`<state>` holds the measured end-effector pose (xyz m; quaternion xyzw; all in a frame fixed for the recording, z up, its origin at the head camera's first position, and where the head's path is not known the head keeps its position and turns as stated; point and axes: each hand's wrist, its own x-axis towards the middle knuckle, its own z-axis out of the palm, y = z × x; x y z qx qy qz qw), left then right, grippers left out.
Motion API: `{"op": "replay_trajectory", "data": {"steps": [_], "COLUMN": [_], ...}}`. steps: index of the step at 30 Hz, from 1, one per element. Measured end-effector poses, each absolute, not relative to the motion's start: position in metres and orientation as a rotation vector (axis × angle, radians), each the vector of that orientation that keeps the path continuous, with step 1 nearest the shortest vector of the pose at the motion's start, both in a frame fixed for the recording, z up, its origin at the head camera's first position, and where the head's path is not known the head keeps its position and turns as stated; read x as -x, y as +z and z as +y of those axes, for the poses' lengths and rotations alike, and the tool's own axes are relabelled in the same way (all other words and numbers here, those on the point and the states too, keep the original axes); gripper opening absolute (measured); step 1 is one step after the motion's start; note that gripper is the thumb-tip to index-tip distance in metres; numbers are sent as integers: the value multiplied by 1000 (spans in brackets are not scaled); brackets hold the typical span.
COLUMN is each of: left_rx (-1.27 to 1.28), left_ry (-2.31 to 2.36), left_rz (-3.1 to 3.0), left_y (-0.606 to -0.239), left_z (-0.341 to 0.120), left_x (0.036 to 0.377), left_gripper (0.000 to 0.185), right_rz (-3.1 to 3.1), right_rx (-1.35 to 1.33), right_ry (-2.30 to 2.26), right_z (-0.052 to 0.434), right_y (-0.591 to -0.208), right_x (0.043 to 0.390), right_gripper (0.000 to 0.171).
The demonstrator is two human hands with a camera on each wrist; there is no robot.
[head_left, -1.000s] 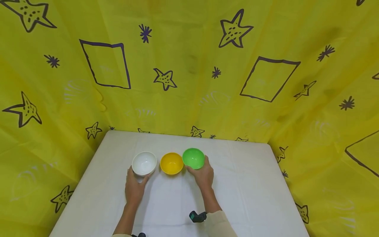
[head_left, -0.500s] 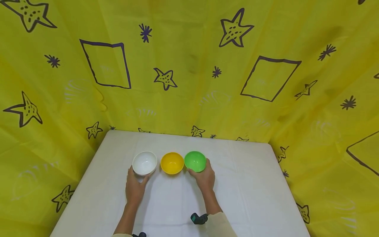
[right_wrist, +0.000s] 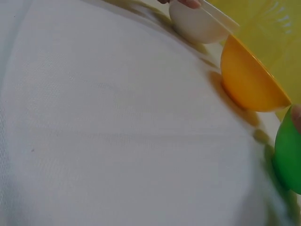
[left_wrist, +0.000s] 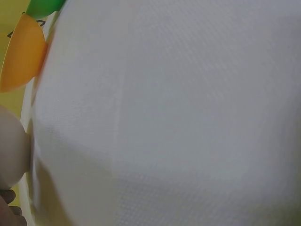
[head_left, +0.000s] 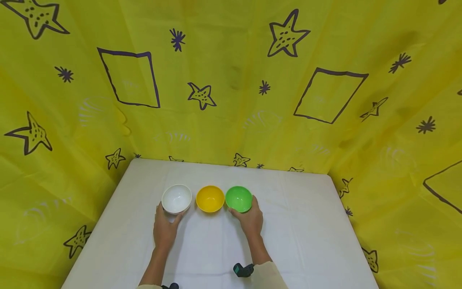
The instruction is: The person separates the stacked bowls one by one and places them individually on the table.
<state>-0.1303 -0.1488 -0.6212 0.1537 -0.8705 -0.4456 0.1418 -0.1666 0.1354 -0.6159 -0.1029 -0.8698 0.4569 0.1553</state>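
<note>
Three bowls stand in a row on the white table (head_left: 296,233): a white bowl (head_left: 176,198), a yellow bowl (head_left: 210,198) and a green bowl (head_left: 238,198). My left hand (head_left: 165,229) cups the near side of the white bowl, thumb and fingers curled round its base. Around the near side of the green bowl wraps my right hand (head_left: 250,218). In the right wrist view the green bowl (right_wrist: 288,150), yellow bowl (right_wrist: 249,80) and white bowl (right_wrist: 195,23) appear in line. The left wrist view shows the yellow bowl (left_wrist: 21,52) and white bowl (left_wrist: 11,153) at its left edge.
Yellow cloth (head_left: 231,80) printed with stars and squares walls the table at the back and on both sides. A dark wrist camera (head_left: 243,269) sits on my right forearm. Bare white tabletop lies right of the bowls and near me.
The green bowl has come down and slightly rightward in my right hand, from tilted and raised to level beside the yellow bowl. My left hand and the white bowl stayed put.
</note>
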Motion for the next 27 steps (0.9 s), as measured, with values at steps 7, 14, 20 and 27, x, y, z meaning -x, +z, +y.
{"op": "replay_trajectory", "data": {"steps": [7, 14, 20, 27], "left_rx": [-428, -436, -447, -459], "left_ry": [-1279, -1281, -1294, -1300], "left_rz": [-2515, -2506, -2517, -2536], "left_y": [-622, -623, -620, -618], "left_z": [-150, -149, -150, -150], "left_x": [130, 131, 131, 130], "left_gripper": [94, 93, 92, 93], "right_rz": [-2525, -2593, -2610, -2645], "right_rx": [308, 312, 287, 269], "right_ry": [1288, 1251, 1221, 1167], "right_z": [133, 134, 134, 133], "right_y": [-617, -617, -615, -616], "right_x": [164, 165, 167, 169], "right_gripper": [114, 136, 138, 139]}}
